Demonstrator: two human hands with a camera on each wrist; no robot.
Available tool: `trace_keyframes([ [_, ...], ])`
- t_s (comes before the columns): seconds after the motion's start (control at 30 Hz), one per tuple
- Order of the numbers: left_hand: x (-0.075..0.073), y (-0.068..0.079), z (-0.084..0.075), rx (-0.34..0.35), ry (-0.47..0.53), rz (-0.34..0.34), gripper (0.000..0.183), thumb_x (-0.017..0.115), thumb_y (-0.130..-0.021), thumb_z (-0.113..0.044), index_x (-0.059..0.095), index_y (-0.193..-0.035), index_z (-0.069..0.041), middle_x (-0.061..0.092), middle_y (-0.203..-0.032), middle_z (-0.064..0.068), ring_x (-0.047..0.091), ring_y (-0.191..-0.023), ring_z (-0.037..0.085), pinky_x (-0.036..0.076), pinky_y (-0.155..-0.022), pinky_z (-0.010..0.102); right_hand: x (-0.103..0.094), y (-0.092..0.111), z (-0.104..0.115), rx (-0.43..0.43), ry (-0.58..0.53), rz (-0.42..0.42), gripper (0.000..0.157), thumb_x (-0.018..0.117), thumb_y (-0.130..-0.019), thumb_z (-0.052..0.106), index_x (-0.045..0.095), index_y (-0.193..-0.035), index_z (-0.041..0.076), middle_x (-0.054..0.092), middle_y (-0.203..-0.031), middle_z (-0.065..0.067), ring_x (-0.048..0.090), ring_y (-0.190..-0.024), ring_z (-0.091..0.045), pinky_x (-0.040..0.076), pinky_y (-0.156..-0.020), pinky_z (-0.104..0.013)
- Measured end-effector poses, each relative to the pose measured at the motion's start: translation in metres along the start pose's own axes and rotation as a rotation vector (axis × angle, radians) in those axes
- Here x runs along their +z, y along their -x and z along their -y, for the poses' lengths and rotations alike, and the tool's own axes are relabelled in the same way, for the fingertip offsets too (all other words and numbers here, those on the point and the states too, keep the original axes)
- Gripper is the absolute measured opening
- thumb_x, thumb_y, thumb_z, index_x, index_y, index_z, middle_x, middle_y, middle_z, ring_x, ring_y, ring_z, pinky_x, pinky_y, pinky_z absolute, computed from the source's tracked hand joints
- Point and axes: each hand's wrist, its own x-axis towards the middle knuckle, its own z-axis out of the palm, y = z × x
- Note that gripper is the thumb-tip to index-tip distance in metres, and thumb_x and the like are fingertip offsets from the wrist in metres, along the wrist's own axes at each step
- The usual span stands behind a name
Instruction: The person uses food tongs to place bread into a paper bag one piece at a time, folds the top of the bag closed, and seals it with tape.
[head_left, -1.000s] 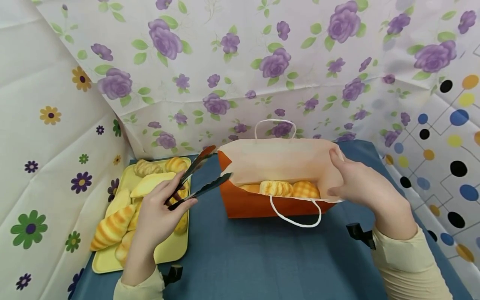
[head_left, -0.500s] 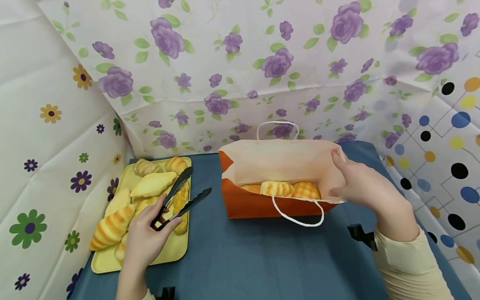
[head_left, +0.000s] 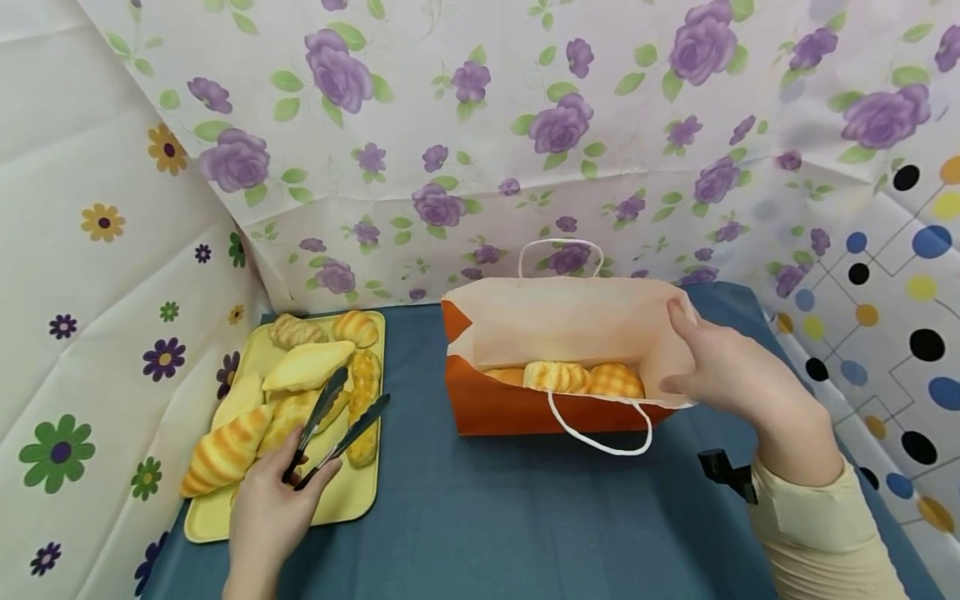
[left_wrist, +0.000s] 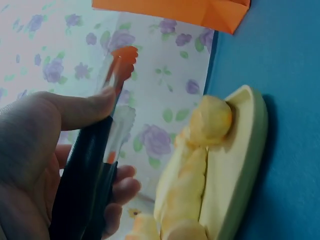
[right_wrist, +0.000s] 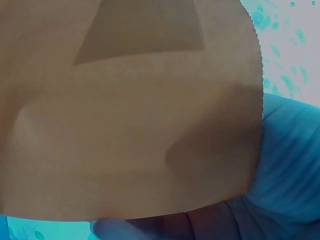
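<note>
My left hand (head_left: 272,510) holds a pair of black tongs (head_left: 354,435), tips spread apart over the bread on the yellow tray (head_left: 347,502). Nothing shows between the tips. The left wrist view shows thumb and fingers around the tongs (left_wrist: 82,175). A long yellow bread roll (head_left: 363,379) lies near the tips, beside a pale pointed roll (head_left: 309,367) and a striped roll (head_left: 225,450). My right hand (head_left: 738,375) grips the right edge of an orange paper bag (head_left: 487,410). Inside it are a ridged bread (head_left: 557,377) and a crosshatched bun (head_left: 617,381); the bag's bottom is hidden.
One white cord handle (head_left: 562,242) stands up at the bag's back; another cord handle (head_left: 600,448) hangs over its front. A blue cloth (head_left: 510,525) covers the table. A floral sheet (head_left: 480,150) rises behind, with patterned sheets on both sides.
My left hand has drawn the tongs from beside the bag back left and down over the tray, their tips still apart. My right hand keeps its hold on the bag.
</note>
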Motion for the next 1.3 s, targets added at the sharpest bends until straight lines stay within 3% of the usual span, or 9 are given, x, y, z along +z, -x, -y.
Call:
trace_keyframes([
  [0.13, -0.002, 0.004, 0.008, -0.073, -0.057, 0.061, 0.091, 0.082, -0.091, -0.058, 0.053, -0.157, -0.002, 0.068, -0.098, 0.016, 0.063, -0.083, 0.031, 0.051, -0.069, 0.047, 0.000, 0.000, 0.001, -0.006, 0.005, -0.005, 0.117, 0.082, -0.096, 0.035, -0.001, -0.171, 0.003, 0.025, -0.167, -0.036, 0.057, -0.131, -0.054, 0.047, -0.101, -0.070],
  [0.23, -0.001, 0.007, 0.013, -0.098, -0.077, 0.110, 0.098, 0.077, -0.091, -0.066, 0.051, -0.158, 0.000, 0.069, -0.120, 0.029, 0.068, -0.101, 0.045, 0.055, -0.080, 0.060, 0.001, 0.001, 0.001, -0.012, 0.008, -0.010, 0.116, 0.082, -0.096, 0.035, -0.002, -0.171, 0.003, 0.025, -0.167, -0.036, 0.057, -0.130, -0.055, 0.047, -0.102, -0.070],
  [0.3, 0.001, 0.009, 0.015, -0.114, -0.080, 0.155, 0.100, 0.074, -0.092, -0.069, 0.048, -0.159, 0.001, 0.063, -0.138, 0.034, 0.065, -0.115, 0.051, 0.053, -0.087, 0.066, 0.001, 0.001, 0.000, -0.016, 0.007, -0.013, 0.116, 0.082, -0.096, 0.034, -0.002, -0.170, 0.003, 0.025, -0.167, -0.036, 0.059, -0.127, -0.054, 0.047, -0.101, -0.070],
  [0.4, 0.006, 0.011, 0.016, -0.153, -0.099, 0.213, 0.101, 0.072, -0.093, -0.069, 0.045, -0.160, 0.002, 0.056, -0.145, 0.037, 0.060, -0.121, 0.055, 0.051, -0.092, 0.068, 0.001, 0.002, 0.000, -0.009, 0.002, -0.012, 0.116, 0.082, -0.096, 0.035, -0.002, -0.171, 0.004, 0.022, -0.168, -0.035, 0.058, -0.128, -0.054, 0.047, -0.101, -0.070],
  [0.57, 0.013, 0.011, 0.015, -0.178, -0.144, 0.241, 0.098, 0.072, -0.096, -0.065, 0.046, -0.158, 0.006, 0.056, -0.141, 0.041, 0.059, -0.119, 0.058, 0.049, -0.094, 0.070, 0.001, 0.002, 0.001, -0.003, 0.000, -0.011, 0.116, 0.082, -0.096, 0.036, -0.002, -0.171, 0.005, 0.021, -0.169, -0.035, 0.056, -0.130, -0.056, 0.047, -0.101, -0.070],
  [0.83, 0.020, 0.006, 0.009, -0.123, -0.173, 0.221, 0.085, 0.076, -0.098, -0.054, 0.055, -0.149, 0.011, 0.063, -0.131, 0.039, 0.067, -0.104, 0.054, 0.052, -0.087, 0.066, 0.001, 0.002, 0.002, -0.012, 0.007, -0.012, 0.116, 0.081, -0.097, 0.036, -0.003, -0.171, 0.004, 0.021, -0.169, -0.035, 0.057, -0.128, -0.056, 0.049, -0.099, -0.069],
  [1.3, 0.024, -0.013, -0.004, -0.201, -0.158, 0.369, 0.099, 0.058, -0.103, -0.068, 0.043, -0.156, 0.013, 0.051, -0.145, 0.042, 0.066, -0.108, 0.055, 0.054, -0.083, 0.064, 0.001, 0.001, -0.001, -0.015, 0.013, -0.012, 0.116, 0.081, -0.097, 0.037, -0.003, -0.171, 0.004, 0.021, -0.169, -0.035, 0.058, -0.128, -0.055, 0.048, -0.099, -0.069],
])
